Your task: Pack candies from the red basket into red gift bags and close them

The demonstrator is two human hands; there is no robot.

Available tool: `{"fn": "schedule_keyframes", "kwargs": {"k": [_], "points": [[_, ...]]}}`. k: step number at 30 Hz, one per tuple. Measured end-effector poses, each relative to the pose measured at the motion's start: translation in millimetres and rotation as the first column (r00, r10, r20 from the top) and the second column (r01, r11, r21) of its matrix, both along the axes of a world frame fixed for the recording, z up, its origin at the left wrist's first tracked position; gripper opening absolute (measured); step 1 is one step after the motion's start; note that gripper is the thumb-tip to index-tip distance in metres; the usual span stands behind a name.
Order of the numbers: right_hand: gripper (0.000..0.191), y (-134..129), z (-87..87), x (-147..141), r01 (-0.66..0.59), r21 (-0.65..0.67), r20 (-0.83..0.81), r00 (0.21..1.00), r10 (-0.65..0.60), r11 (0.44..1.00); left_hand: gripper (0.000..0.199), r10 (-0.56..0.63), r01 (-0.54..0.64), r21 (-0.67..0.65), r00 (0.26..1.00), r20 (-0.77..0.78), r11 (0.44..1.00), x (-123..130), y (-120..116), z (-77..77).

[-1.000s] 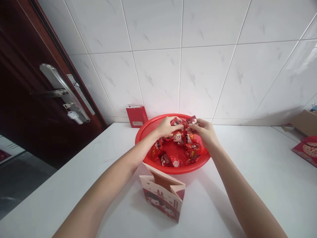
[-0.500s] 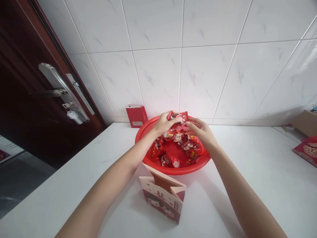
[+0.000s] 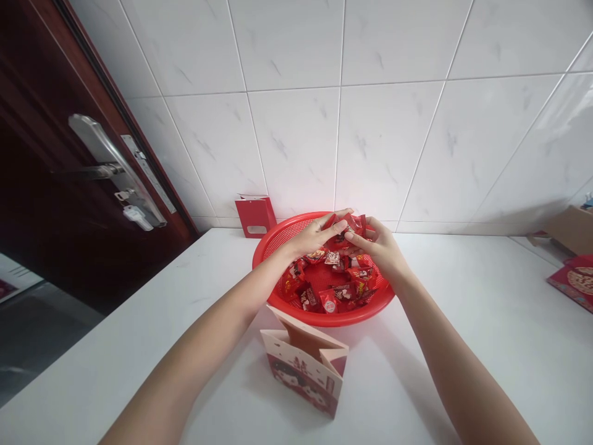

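Over the back of a red plastic basket (image 3: 345, 319), my left hand (image 3: 317, 235) is closed on red-wrapped candies (image 3: 353, 227). My right hand (image 3: 378, 244) grips the same bunch from the right, its thumb pressed against the wrappers. How many pieces are between the hands I cannot tell. More wrapped candies (image 3: 309, 299) lie in the basket, mostly around its sides, with the red bottom showing in the middle. In front of the basket a paper gift box (image 3: 303, 377) with cartoon figures stands upright, its top open.
A small red box (image 3: 254, 217) stands against the tiled wall (image 3: 296, 142), left of the basket. On the right of the white table (image 3: 458, 296) are a red printed packet (image 3: 574, 281) and a cardboard box (image 3: 567, 228). A dark door (image 3: 41, 142) with keys in its lock is at left.
My left hand has moved slightly right and my right hand has closed in on the candies. A dark red candy now lies near the basket's front, beside the one with a round label.
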State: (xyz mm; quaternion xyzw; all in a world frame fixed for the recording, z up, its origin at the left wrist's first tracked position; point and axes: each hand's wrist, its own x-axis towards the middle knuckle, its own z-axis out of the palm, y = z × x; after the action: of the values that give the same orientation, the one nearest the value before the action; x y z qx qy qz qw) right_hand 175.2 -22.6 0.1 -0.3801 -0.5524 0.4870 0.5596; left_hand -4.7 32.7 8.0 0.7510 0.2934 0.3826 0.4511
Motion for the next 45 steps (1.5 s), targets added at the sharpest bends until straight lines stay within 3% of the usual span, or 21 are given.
{"fn": "schedule_keyframes", "kwargs": {"k": [4, 8, 10, 12, 14, 16, 18, 20, 23, 26, 31, 33, 34, 37, 39, 40, 43, 45], "points": [[0.046, -0.7, 1.7, -0.7, 0.029, 0.019, -0.001, 1.0, -0.029, 0.999, 0.044, 0.004, -0.004, -0.013, 1.0, 0.022, 1.0, 0.9, 6.2, -2.3], [0.047, 3.3, -1.6, 1.0, 0.153, 0.071, -0.067, 0.987, -0.148, 0.986, 0.064, 0.028, -0.014, -0.267, 0.998, 0.05, 0.964, 1.3, 11.3, -0.4], [0.047, 6.6, -4.3, 2.5, 0.231, 0.077, -0.122, 0.968, -0.221, 0.97, 0.063, 0.095, -0.1, -0.328, 0.995, -0.032, 0.939, 0.8, 11.3, 0.8], [0.049, 9.7, -6.6, 3.8, 0.301, 0.075, -0.175, 0.942, -0.285, 0.951, 0.056, 0.054, -0.126, -0.297, 0.969, -0.241, 0.946, 0.8, 8.4, 0.7], [0.05, 11.4, -7.9, 4.3, 0.342, 0.067, -0.197, 0.925, -0.324, 0.937, 0.058, -0.109, -0.011, -0.228, 0.855, -0.508, 0.974, 2.2, 2.4, -2.0], [0.049, 11.6, -8.0, 4.0, 0.349, 0.061, -0.19, 0.924, -0.333, 0.935, 0.075, -0.244, 0.167, -0.178, 0.673, -0.698, 0.97, 5.8, -5.7, -7.9], [0.047, 10.6, -7.6, 3.3, 0.34, 0.059, -0.18, 0.928, -0.325, 0.938, 0.092, -0.279, 0.303, -0.13, 0.523, -0.805, 0.944, 11.7, -14.1, -16.0], [0.045, 9.6, -7.5, 2.7, 0.335, 0.055, -0.175, 0.931, -0.322, 0.94, 0.093, -0.236, 0.381, -0.065, 0.423, -0.875, 0.922, 19.0, -20.3, -24.3], [0.045, 10.2, -8.0, 2.8, 0.346, 0.041, -0.173, 0.927, -0.334, 0.937, 0.078, -0.159, 0.44, 0.012, 0.35, -0.923, 0.898, 28.5, -22.3, -31.0], [0.046, 12.3, -8.2, 3.2, 0.343, 0.031, -0.179, 0.926, -0.332, 0.939, 0.055, -0.09, 0.462, 0.062, 0.3, -0.95, 0.885, 30.5, -16.9, -26.7], [0.044, 12.3, -6.1, 2.4, 0.327, 0.031, -0.19, 0.93, -0.316, 0.945, 0.038, 0.024, 0.27, 0.076, 0.191, -0.981, 0.96, 13.9, -5.6, -5.8], [0.044, 11.2, -5.3, 2.2, 0.33, 0.026, -0.187, 0.929, -0.32, 0.944, 0.041, 0.044, 0.178, 0.088, 0.235, -0.971, 0.98, 2.2, -4.6, 2.3], [0.045, 10.7, -5.1, 2.2, 0.333, 0.026, -0.186, 0.928, -0.323, 0.943, 0.043, 0.069, 0.147, 0.118, 0.298, -0.952, 0.982, -4.6, -5.9, 6.0], [0.047, 9.5, -4.9, 2.6, 0.338, 0.034, -0.181, 0.928, -0.327, 0.941, 0.044, 0.133, 0.058, 0.216, 0.628, -0.767, 0.975, -28.4, -20.0, 16.9], [0.047, 9.0, -4.6, 2.8, 0.335, 0.038, -0.182, 0.929, -0.323, 0.941, 0.037, 0.11, -0.018, 0.173, 0.837, -0.536, 0.985, -46.8, -38.9, 24.6], [0.047, 8.8, -4.4, 2.8, 0.333, 0.04, -0.184, 0.929, -0.321, 0.942, 0.032, 0.092, -0.034, 0.144, 0.904, -0.418, 0.989, -56.3, -50.9, 28.5], [0.049, 7.8, -2.2, 2.2, 0.326, 0.05, -0.191, 0.931, -0.311, 0.944, 0.023, 0.033, -0.022, 0.076, 0.989, -0.143, 0.997, -82.2, -91.3, 37.9], [0.05, 5.9, 0.7, 0.7, 0.31, 0.047, -0.199, 0.935, -0.295, 0.95, 0.028, 0.01, -0.002, 0.064, 0.993, -0.115, 0.998, -93.8, -116.7, 39.0]]}}
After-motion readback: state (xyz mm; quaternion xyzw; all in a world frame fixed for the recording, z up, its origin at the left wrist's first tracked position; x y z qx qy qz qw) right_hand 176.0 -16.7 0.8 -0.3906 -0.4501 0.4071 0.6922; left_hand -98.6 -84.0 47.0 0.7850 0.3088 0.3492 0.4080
